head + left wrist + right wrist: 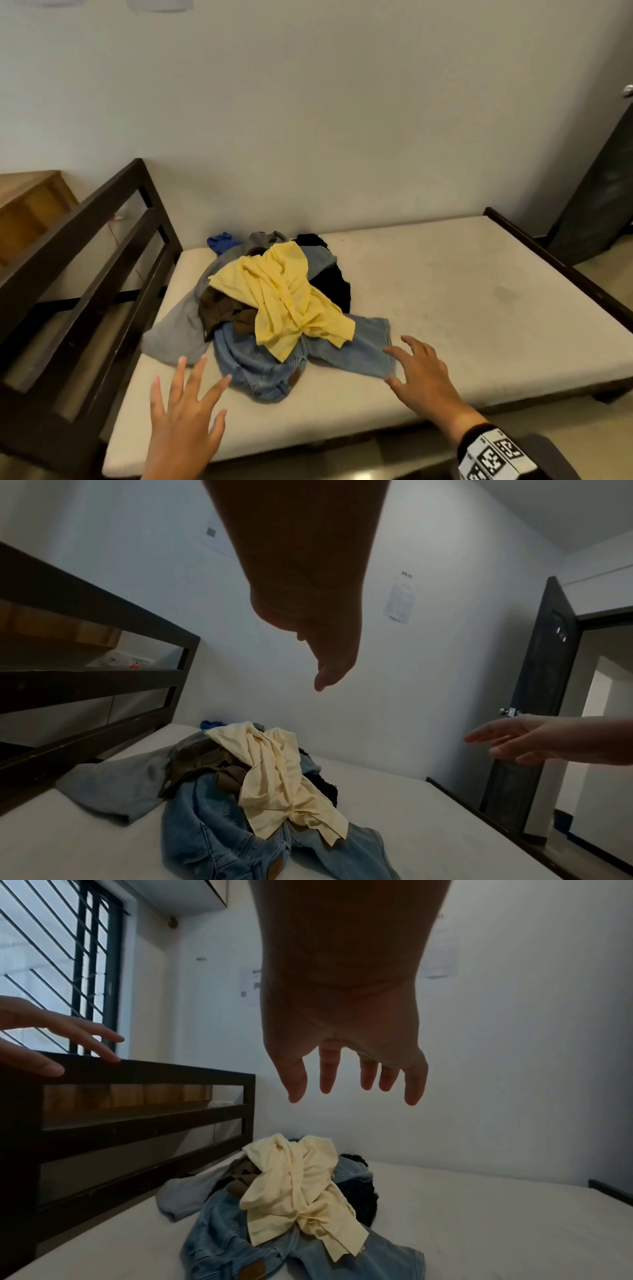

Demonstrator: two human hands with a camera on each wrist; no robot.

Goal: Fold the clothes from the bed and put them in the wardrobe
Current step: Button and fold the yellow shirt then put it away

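Note:
A heap of clothes lies on the bare mattress (445,291) near the headboard. On top is a yellow shirt (284,301) (274,780) (301,1191). Under it lie blue jeans (267,370) (205,831) (226,1248), a brown garment (219,308), a grey one (174,329), black cloth (332,284) and a blue piece (221,241) at the back. My left hand (185,411) (308,601) hovers open, fingers spread, just in front of the jeans. My right hand (421,373) (346,1042) hovers open over the jeans' right leg end. Neither hand holds anything.
The dark wooden headboard (102,246) rises at the left of the bed, with a wooden cabinet (30,205) behind it. A dark footboard rail (561,260) borders the right side. A dark open door (596,198) stands at the far right. A barred window (61,961) is on the left wall.

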